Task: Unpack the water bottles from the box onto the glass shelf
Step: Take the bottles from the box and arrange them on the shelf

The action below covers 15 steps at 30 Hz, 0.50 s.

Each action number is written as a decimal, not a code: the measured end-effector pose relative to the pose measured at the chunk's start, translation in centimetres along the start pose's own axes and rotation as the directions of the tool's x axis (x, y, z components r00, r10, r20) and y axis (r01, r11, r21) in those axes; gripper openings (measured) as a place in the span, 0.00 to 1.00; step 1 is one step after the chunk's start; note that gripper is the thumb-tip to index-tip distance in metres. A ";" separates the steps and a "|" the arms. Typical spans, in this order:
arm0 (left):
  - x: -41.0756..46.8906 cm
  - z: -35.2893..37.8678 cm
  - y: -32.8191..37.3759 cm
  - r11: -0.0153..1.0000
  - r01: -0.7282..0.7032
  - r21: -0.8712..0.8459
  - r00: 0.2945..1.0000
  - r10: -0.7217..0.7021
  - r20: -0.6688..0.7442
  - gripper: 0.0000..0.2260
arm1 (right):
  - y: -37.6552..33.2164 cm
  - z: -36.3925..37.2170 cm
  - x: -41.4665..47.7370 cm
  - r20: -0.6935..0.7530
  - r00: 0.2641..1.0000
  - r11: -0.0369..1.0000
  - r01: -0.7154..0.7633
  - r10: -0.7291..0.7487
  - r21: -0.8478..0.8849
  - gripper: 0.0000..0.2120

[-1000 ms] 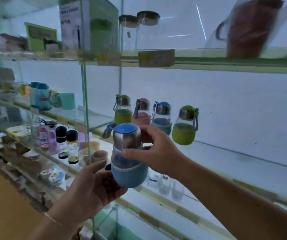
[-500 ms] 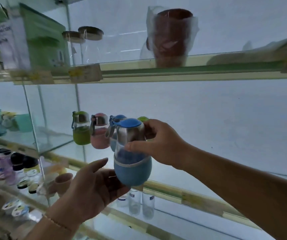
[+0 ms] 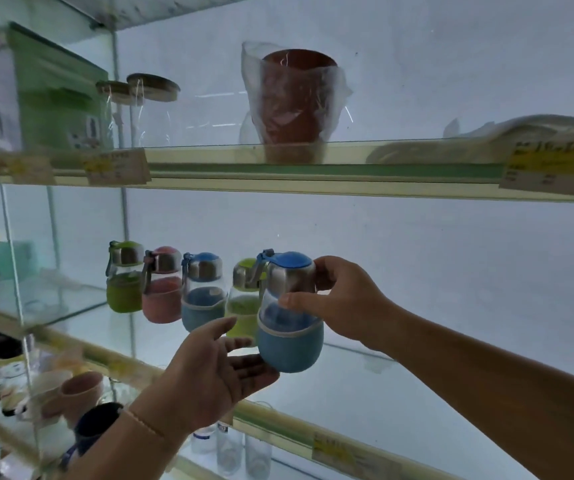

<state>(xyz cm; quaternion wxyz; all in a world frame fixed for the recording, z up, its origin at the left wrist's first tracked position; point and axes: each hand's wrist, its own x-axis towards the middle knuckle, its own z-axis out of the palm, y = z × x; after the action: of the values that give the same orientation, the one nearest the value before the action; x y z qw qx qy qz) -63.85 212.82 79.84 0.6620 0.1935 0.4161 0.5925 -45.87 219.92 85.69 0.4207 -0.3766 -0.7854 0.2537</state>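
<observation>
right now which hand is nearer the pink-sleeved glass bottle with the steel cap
Left. The left hand is open just below and right of the pink-sleeved glass bottle; the right hand is farther right, gripping the blue-sleeved glass bottle.

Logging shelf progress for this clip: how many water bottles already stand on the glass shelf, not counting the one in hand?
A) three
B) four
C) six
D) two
B: a green bottle, pink bottle, blue bottle and second green bottle stand in a row on the glass shelf; the right hand grips a fifth bottle.
</observation>
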 end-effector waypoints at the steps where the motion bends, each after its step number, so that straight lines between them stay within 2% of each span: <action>1: 0.4 0.3 0.0 1.000 0.001 0.002 1.000 -0.001 -0.012 0.22 | 0.5 0.0 0.3 -0.010 1.000 1.000 -0.007 0.007 -0.007 0.21; 8: 3.0 0.8 0.1 0.999 -0.036 -0.038 0.995 0.033 -0.091 0.22 | 3.6 0.5 2.2 -0.032 0.998 0.998 -0.046 0.045 -0.035 0.20; 15: 4.1 0.2 -0.3 0.998 -0.030 -0.046 0.998 0.027 -0.064 0.24 | 5.1 0.9 3.1 -0.054 0.996 0.995 -0.074 0.070 -0.068 0.18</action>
<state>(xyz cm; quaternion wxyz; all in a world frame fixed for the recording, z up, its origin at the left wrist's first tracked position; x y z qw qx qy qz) -63.69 216.72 78.46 0.6442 0.1651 0.4202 0.6174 -45.82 225.34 82.97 0.4176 -0.4256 -0.7687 0.2312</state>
